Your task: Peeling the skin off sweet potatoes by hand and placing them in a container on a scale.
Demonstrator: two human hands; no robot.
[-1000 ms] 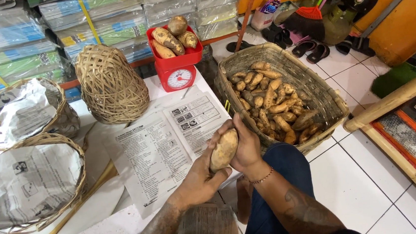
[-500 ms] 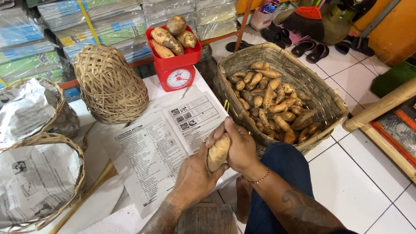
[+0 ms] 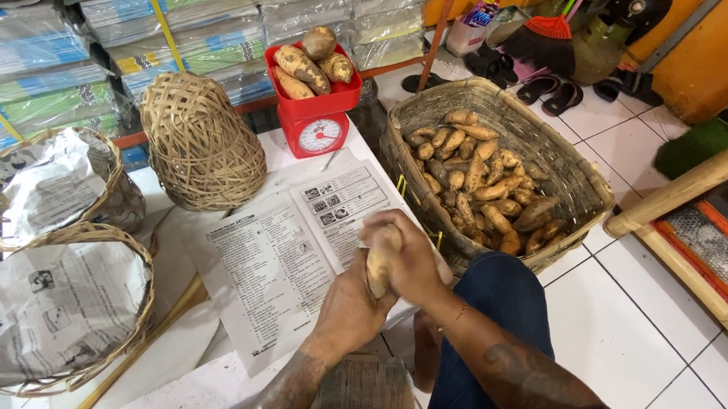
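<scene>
sweet potato (image 3: 378,268) sits pressed between our left hand (image 3: 350,305) and right hand (image 3: 410,257), both closed round it above the newspaper (image 3: 273,263). it could slip, we judge, since the grip is two-palmed; fingers look mostly hidden. big basket (image 3: 569,171) lies just right.

Both forearms are bare, with no sleeves in view, and each carries dark tattoo work running up from the wrist. The right hand (image 3: 411,257) has a thin bracelet at its wrist; the left hand (image 3: 350,305) wears nothing. Dark blue jeans (image 3: 495,324) cover the leg.
</scene>
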